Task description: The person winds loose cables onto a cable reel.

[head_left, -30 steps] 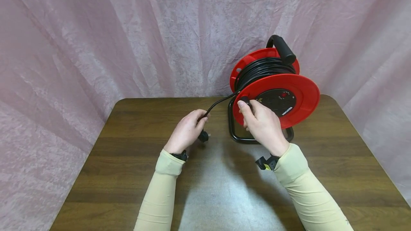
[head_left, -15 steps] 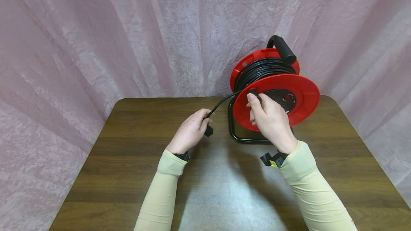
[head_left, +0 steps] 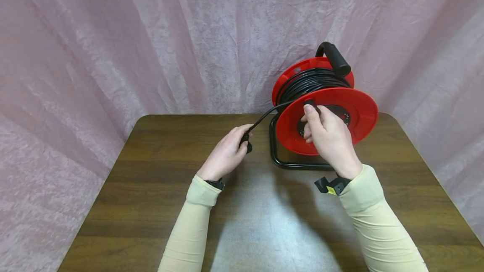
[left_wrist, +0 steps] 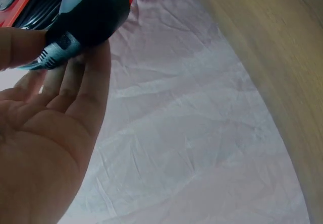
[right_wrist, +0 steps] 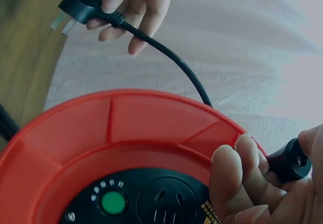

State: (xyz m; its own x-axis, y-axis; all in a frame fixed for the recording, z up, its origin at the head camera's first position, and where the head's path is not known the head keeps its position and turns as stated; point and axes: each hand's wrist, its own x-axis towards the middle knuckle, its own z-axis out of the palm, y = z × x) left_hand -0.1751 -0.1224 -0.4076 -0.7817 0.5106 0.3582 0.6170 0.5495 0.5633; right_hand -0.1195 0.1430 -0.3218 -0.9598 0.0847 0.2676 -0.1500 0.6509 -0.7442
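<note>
A red cable reel (head_left: 364, 112) stands on the table's back right, wound with black cable (head_left: 315, 81). My right hand (head_left: 330, 135) grips the black crank knob (right_wrist: 290, 161) on the reel's front flange, near its upper edge. Left of the reel, my left hand (head_left: 227, 152) pinches a black plug (right_wrist: 81, 7) at its neck, between thumb and fingers. The plug's metal pins (right_wrist: 63, 24) point away from the hand in the right wrist view. A short free length of cable (right_wrist: 174, 57) runs from the plug to the reel, bending on the way.
The reel rests on a black tubular stand (head_left: 298, 166) and has a black carrying handle (head_left: 338, 62) on top. In its centre a dark socket panel (right_wrist: 166, 196) carries a green button (right_wrist: 114, 202). A pink curtain (head_left: 208, 45) hangs behind the wooden table (head_left: 151, 171).
My right hand has moved right and slightly up with the knob, and the reel's flange has turned clockwise. My left hand has drawn slightly closer to the reel; the free cable is shorter.
</note>
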